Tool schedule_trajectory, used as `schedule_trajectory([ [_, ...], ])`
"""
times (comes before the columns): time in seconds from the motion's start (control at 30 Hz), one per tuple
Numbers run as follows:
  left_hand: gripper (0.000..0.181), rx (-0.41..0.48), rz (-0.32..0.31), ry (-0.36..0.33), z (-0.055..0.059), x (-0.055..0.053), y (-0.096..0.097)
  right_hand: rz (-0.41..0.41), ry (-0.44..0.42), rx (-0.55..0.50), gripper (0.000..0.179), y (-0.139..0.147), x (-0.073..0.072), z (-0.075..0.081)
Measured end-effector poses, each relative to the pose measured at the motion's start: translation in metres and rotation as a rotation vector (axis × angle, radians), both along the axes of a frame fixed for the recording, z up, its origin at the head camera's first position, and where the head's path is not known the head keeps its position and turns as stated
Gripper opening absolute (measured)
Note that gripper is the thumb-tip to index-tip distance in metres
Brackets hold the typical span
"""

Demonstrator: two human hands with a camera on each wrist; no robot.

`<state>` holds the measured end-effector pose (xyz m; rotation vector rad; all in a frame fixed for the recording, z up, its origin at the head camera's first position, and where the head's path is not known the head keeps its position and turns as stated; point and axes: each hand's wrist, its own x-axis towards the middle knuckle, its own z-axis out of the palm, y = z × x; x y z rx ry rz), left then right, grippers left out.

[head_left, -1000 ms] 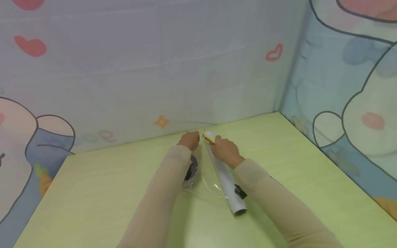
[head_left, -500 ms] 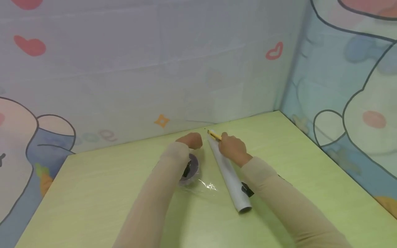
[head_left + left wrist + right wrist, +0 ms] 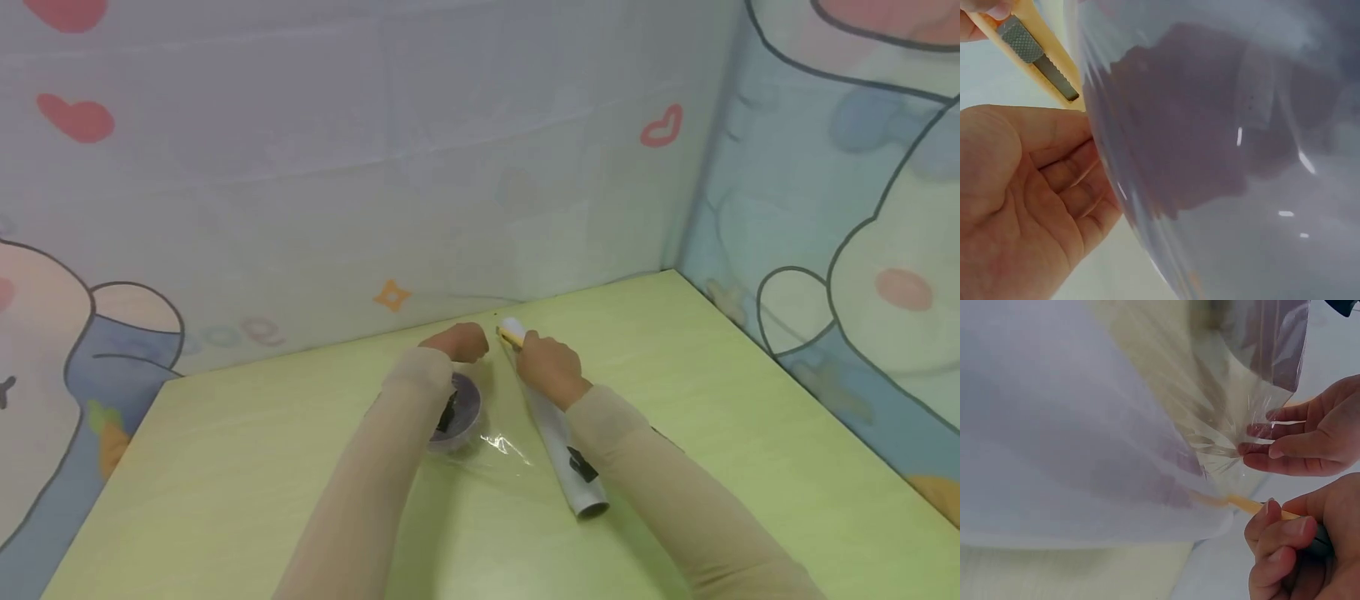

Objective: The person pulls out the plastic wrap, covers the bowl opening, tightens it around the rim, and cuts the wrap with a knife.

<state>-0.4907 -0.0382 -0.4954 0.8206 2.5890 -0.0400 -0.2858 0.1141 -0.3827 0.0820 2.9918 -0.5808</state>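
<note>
A round, purplish-grey bowl-like vessel (image 3: 468,404) is partly hidden by the left forearm, with clear plastic wrap (image 3: 504,447) spread over and beside it. My left hand (image 3: 459,342) pinches the gathered edge of that wrap (image 3: 1225,434) just beyond the vessel, as the right wrist view shows. The wrap runs across to a long white roll (image 3: 553,442) lying to its right. Over the roll's far end, my right hand (image 3: 551,368) grips a yellow box cutter (image 3: 512,337) whose tip points left, towards the left hand. Its grey slider shows on the cutter (image 3: 1025,47) in the left wrist view.
Everything lies on a pale yellow-green table (image 3: 247,467). A cloth backdrop (image 3: 300,208) with printed hearts and cartoon figures stands along its far edge and right side. Black wrist devices (image 3: 582,465) partly show by both forearms.
The right hand with the box cutter went right, then came back left and nearer. The roll's near end has shifted slightly right. More of the round vessel shows as the left forearm has moved left.
</note>
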Motion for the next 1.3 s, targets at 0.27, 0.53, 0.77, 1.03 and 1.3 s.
schedule_trajectory([
  [0.27, 0.028, 0.095, -0.034, 0.03, -0.033, -0.042, -0.008, 0.034, 0.017, 0.046, 0.024, 0.002, 0.008, 0.004],
  [0.53, 0.038, 0.191, 0.032, -0.049, 0.007, -0.004, -0.013, 0.083, -0.036, 0.013, 0.028, 0.011, 0.02, 0.007],
  [0.77, 0.041, 0.266, 0.066, -0.049, 0.006, 0.0, -0.017, 0.135, -0.089, -0.004, 0.026, 0.017, 0.031, 0.009],
  [1.03, 0.043, 0.295, 0.096, -0.058, 0.051, 0.045, -0.01, 0.16, -0.073, -0.049, 0.025, 0.026, 0.05, 0.008],
  [1.3, 0.025, 0.323, 0.126, -0.124, 0.103, 0.099, 0.0, 0.185, -0.094, -0.138, 0.022, 0.04, 0.068, 0.013],
])
